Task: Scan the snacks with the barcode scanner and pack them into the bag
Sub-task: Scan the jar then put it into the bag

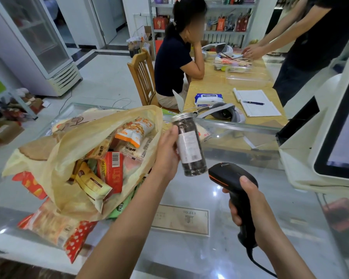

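**Inspector:** Item under scan, and where is it?

**Assistant:** A clear jar (190, 146) with a metal lid and dark contents. It is held above the glass desk (280, 228), tilted, lid away from the wearer. It carries a white label; the print is too small to read.

**Inspector:** The hands?

**Assistant:** The left hand (167, 150) grasps the jar, thumb along the label's left edge; the fingers go behind the jar and are hidden. The right hand (248, 210) is clenched round the handle of the black barcode scanner (230, 178), thumb on top. The scanner's head sits just below the jar's base, near it but apart. Its cable (258, 264) runs off the bottom edge.

**Inspector:** The bag?

**Assistant:** A yellowish plastic bag (73, 150) lies on the desk left of the jar, mouth open toward the wearer. Inside are several snack packs, among them an orange-and-white packet (136, 129) and a red box (111, 170), barcode up. More packs lie under the bag, partly covered; a red dotted pack (77, 240) sticks out.

**Inspector:** Anything cut off?

**Assistant:** A white terminal (338, 137) at the right edge. Beyond the desk, a wooden table (216, 87) with a seated person (173, 63) and a standing person (310, 43), cropped at the top.
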